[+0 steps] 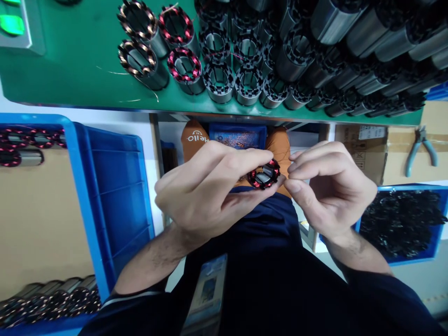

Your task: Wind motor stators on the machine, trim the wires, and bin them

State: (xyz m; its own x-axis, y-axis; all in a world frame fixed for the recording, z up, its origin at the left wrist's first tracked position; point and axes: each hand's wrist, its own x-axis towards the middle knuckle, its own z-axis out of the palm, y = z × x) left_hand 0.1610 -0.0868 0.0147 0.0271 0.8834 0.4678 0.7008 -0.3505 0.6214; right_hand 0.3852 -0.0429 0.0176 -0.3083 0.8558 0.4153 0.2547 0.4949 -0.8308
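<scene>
My left hand [206, 186] is wrapped round a motor stator [265, 175] with red copper windings and a black insulating end, its open end turned up toward me. Thumb and fingers grip it from both sides, and most of its body is hidden by them. Just right of the stator, my right hand [325, 186] has its thumb and fingertips pinched together close to the rim. Whatever sits in that pinch, perhaps a thin wire end, is too small to make out.
On the green bench [80, 70] stand several wound stators [185, 70] and rows of unwound stators [248, 86]. A blue crate [119, 186] with stators is at left. Pliers [420, 149] lie on a carton [402, 163] at right, above a blue bin of black parts [402, 224].
</scene>
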